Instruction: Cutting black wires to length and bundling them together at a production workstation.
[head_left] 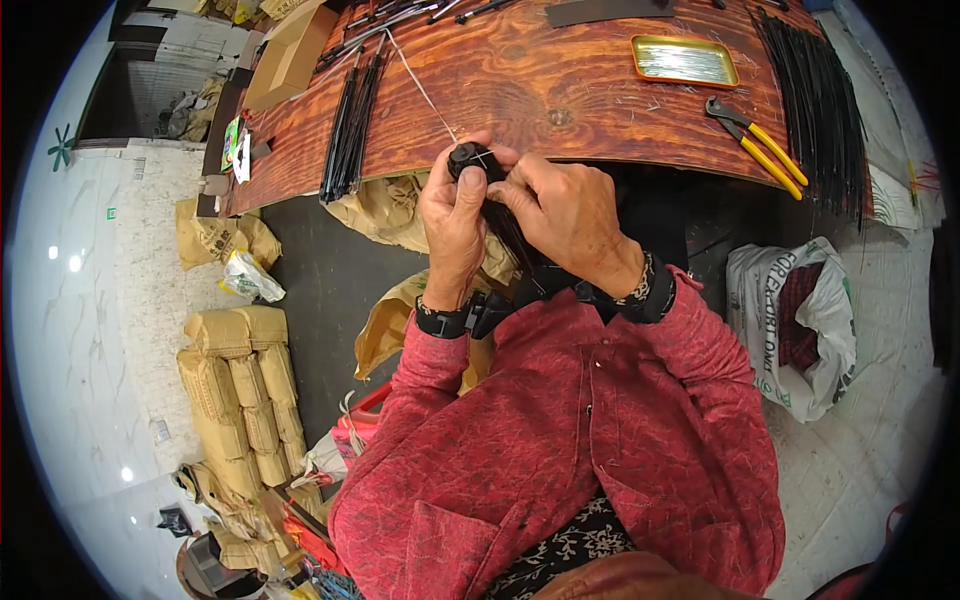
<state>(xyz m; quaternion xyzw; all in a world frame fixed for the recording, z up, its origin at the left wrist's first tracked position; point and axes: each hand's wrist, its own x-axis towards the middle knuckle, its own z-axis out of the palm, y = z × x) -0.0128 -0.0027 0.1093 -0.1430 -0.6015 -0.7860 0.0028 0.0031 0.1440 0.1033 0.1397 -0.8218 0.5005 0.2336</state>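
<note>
At the near edge of the table, both my hands work on a bundle of thin black strands [512, 238] with a rounded black end. My left hand [450, 212] is closed around that end, its thumb pressed on it. My right hand [575, 208] is closed with fingers curled against the bundle just below; whether it also pinches a small piece is hidden. A thin pale cord [420, 85] runs from the far side of the table to the bundle's end, where light strands cross over the black top.
Pincers with yellow handles [765, 155] lie at the right beside a yellow tin of thin silvery wires [685, 62]. Long black strands [815, 110] overhang the table's right side. Another black bundle [350, 130] and a cardboard box [290, 55] are at the left. A white sack [765, 330] stands on the floor.
</note>
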